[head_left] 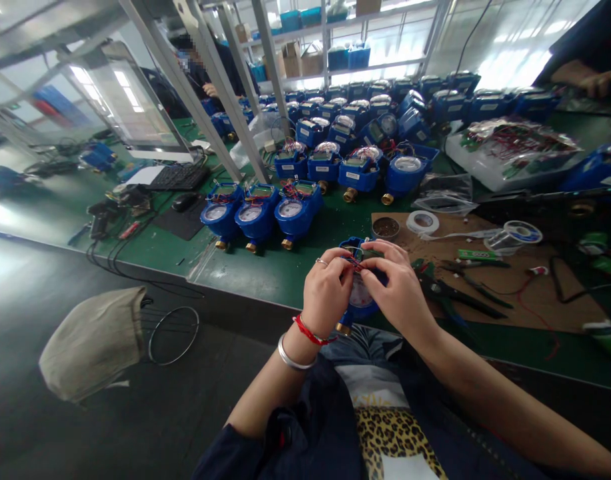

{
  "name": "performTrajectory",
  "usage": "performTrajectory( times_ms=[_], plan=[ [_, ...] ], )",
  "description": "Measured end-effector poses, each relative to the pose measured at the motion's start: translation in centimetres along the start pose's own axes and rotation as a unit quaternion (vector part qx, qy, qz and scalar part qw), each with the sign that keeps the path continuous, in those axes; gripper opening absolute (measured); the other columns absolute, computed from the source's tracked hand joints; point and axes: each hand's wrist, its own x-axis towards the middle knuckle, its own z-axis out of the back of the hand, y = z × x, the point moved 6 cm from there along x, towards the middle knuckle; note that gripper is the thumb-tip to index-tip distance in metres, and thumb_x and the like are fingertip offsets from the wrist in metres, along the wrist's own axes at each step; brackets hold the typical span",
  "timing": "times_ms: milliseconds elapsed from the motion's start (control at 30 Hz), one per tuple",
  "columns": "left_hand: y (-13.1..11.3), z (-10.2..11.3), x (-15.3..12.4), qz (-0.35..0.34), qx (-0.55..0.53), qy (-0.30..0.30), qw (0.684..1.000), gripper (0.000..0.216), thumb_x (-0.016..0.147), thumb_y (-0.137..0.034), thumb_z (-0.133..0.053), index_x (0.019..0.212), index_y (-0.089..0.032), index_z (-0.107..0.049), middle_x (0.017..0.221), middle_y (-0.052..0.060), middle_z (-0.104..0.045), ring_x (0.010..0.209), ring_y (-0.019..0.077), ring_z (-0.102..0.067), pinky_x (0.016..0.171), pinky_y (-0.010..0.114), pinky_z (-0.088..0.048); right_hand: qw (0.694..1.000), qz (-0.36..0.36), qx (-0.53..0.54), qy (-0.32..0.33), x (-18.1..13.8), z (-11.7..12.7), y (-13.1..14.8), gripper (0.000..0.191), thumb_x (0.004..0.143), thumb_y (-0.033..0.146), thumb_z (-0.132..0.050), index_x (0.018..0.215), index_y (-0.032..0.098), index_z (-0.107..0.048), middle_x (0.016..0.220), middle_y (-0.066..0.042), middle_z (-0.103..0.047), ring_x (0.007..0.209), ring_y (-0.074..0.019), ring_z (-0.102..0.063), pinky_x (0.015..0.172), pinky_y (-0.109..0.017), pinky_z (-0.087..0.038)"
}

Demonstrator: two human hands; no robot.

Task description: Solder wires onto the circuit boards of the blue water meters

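A blue water meter (358, 303) with a white dial and a brass fitting at its bottom is held upright over the near edge of the green bench (265, 267). My left hand (328, 293) grips its left side, fingers curled, a ring on one finger. My right hand (398, 290) wraps its right side. The fingertips of both hands pinch thin red wires (356, 263) at the meter's top. A red string and a silver bangle sit on my left wrist.
Several blue meters (258, 213) stand in rows across the bench. Tape rolls (422, 222), a small tin (385, 228), pliers (458, 293) and wires lie on a brown mat at right. Keyboard (178, 177) and monitor at left. A person sits at the back; another person's hand (592, 79) at top right.
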Motion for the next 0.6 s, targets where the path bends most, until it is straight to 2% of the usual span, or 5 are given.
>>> performTrajectory(
  times_ms=[300,600],
  plan=[
    [0.77,-0.33,-0.08,0.045,-0.101,-0.028,0.993,0.007,0.086,-0.016,-0.061,0.083,-0.017,-0.066,0.107,0.005,-0.066,0.091,0.0158,-0.063,0.082,0.031,-0.052,0.999,0.031,-0.004,-0.021,0.07,0.42,0.05,0.018,0.090,0.020,-0.054,0.083,0.020,-0.071,0.115,-0.008,-0.065,0.118,-0.0238,-0.053,0.106,-0.045,-0.042],
    [0.50,-0.22,0.00,0.051,-0.108,-0.026,0.993,0.008,0.086,-0.015,-0.060,0.082,-0.017,-0.066,0.106,0.005,-0.065,0.087,0.0145,-0.062,0.081,0.030,-0.051,0.999,0.021,-0.009,-0.029,0.19,0.24,-0.08,0.017,0.090,0.022,-0.056,0.086,0.020,-0.072,0.112,-0.007,-0.066,0.114,-0.0235,-0.055,0.104,-0.044,-0.044]
  ],
)
